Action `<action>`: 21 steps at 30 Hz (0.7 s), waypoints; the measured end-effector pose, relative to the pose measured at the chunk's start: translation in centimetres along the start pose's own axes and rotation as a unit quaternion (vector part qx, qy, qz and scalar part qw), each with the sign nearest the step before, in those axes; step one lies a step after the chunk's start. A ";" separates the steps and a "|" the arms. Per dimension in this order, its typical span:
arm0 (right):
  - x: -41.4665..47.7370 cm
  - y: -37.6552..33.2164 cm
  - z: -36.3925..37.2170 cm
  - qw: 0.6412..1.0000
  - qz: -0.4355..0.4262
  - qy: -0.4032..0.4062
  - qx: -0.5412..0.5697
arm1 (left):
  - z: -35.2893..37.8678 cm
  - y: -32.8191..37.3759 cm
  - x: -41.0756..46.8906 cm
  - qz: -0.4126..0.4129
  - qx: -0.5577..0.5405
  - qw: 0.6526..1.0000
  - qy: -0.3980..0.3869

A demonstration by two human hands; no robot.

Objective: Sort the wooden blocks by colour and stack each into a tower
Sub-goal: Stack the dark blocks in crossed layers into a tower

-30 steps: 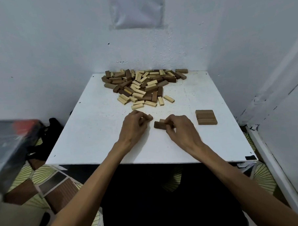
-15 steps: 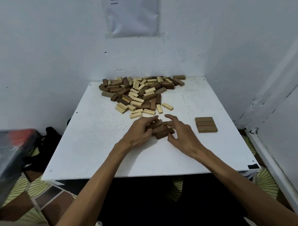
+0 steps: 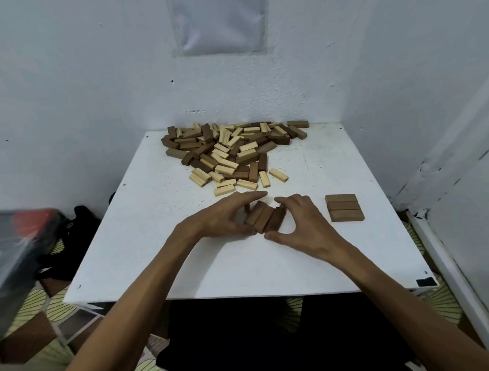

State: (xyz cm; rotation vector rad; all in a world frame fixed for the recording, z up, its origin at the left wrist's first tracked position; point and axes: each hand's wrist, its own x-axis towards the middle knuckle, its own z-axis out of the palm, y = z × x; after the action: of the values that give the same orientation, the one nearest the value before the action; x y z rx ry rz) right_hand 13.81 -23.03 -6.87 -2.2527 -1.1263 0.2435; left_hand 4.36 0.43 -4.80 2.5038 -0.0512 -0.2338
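Observation:
Three dark brown blocks (image 3: 264, 218) lie side by side on the white table (image 3: 162, 261), angled toward the far right. My left hand (image 3: 219, 218) presses against their left side with straight fingers. My right hand (image 3: 298, 225) curves round their right side, thumb near the front end and fingers at the far end. A flat row of three brown blocks (image 3: 344, 207) lies to the right. A mixed pile of dark and pale blocks (image 3: 230, 152) covers the far part of the table.
White walls close in behind and to the right of the table. A dark box with a red patch (image 3: 19, 251) sits at the left, below table height. Patterned floor shows beneath the table's front edge.
The three brown blocks between my hands have been pushed together into a neat row. My left hand's fingers straightened; both hands now bracket the row.

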 end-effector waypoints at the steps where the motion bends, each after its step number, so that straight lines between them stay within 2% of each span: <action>1: 0.1 0.0 0.1 1.000 -0.009 0.003 0.019 | 0.0 0.1 0.4 0.022 0.004 1.000 0.012; 4: 0.3 0.6 -0.5 0.998 -0.018 -0.024 0.055 | 0.6 0.0 1.0 0.050 0.006 0.996 0.068; 12: 2.1 1.3 -1.6 0.994 -0.034 -0.094 0.043 | 2.9 -0.2 -0.9 -0.023 0.003 0.980 0.200; 21: 3.3 2.0 -1.5 0.993 -0.055 -0.092 0.057 | 3.7 0.7 -1.4 -0.045 -0.048 0.967 0.245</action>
State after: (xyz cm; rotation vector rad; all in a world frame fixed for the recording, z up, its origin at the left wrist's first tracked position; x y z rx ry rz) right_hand 17.88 -22.05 -6.50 -2.0932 -1.2934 0.4663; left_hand 2.35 -2.22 -7.12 2.4003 0.2702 0.3413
